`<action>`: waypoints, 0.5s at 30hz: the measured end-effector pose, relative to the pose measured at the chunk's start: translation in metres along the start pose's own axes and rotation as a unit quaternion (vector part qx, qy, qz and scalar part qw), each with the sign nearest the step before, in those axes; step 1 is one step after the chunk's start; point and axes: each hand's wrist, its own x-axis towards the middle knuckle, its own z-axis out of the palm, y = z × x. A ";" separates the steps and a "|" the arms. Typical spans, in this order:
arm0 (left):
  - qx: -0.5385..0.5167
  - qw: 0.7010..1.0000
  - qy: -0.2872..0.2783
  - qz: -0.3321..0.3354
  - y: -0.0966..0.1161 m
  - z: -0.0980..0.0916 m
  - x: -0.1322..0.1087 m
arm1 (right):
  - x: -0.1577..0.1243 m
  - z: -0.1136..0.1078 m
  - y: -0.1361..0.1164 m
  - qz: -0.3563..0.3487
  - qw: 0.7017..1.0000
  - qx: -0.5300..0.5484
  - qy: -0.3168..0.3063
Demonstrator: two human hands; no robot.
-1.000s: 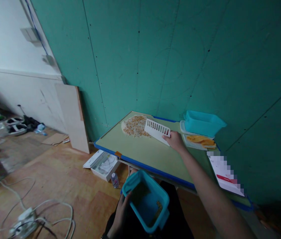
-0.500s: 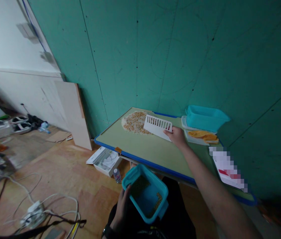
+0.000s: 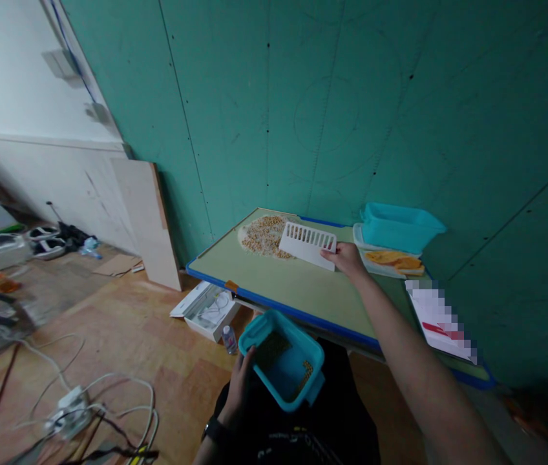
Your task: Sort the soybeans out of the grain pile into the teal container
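My right hand (image 3: 348,258) reaches out over the green table (image 3: 293,290) and grips a white slotted plastic piece (image 3: 307,244) by its right end. The piece's long edge rests beside a pile of yellow-brown grains (image 3: 263,234) at the table's far left corner. My left hand (image 3: 241,387) holds a teal plastic container (image 3: 282,358) below the table's blue front edge, above my lap. A few grains lie inside the container.
A second teal container (image 3: 400,227) and a clear tray of orange pieces (image 3: 393,263) stand at the table's back right, papers (image 3: 441,326) to their right. On the wooden floor: an open white box (image 3: 205,310), a small bottle (image 3: 228,338), a power strip with cables (image 3: 73,413), a leaning board (image 3: 145,219).
The teal container in my left hand has risen slightly toward the table edge. My right hand still grips the white slotted piece beside the grains, and the view has shifted a little.
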 end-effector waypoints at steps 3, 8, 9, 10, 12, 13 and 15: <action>-0.015 1.000 0.019 -0.012 -0.009 0.000 0.011 | 0.000 0.004 -0.002 -0.008 1.000 -0.011 -0.007; -0.036 0.998 0.043 -0.029 -0.020 0.001 0.022 | -0.001 0.016 -0.008 -0.026 0.999 -0.010 -0.021; -0.039 0.998 0.044 -0.026 -0.021 0.001 0.022 | -0.001 0.019 -0.010 -0.031 0.999 -0.012 -0.021; -0.041 0.998 0.044 -0.020 -0.021 0.001 0.021 | 0.000 0.022 -0.011 -0.036 0.999 -0.017 -0.022; -0.043 0.998 0.041 -0.011 -0.021 0.000 0.016 | 0.003 0.027 -0.014 -0.044 0.998 -0.036 -0.025; -0.044 0.998 0.039 -0.012 -0.021 -0.001 0.013 | 0.005 0.030 -0.016 -0.047 0.997 -0.050 -0.030; -0.043 0.998 0.041 -0.025 -0.017 -0.003 0.006 | 0.011 0.037 -0.021 -0.056 0.995 -0.077 -0.042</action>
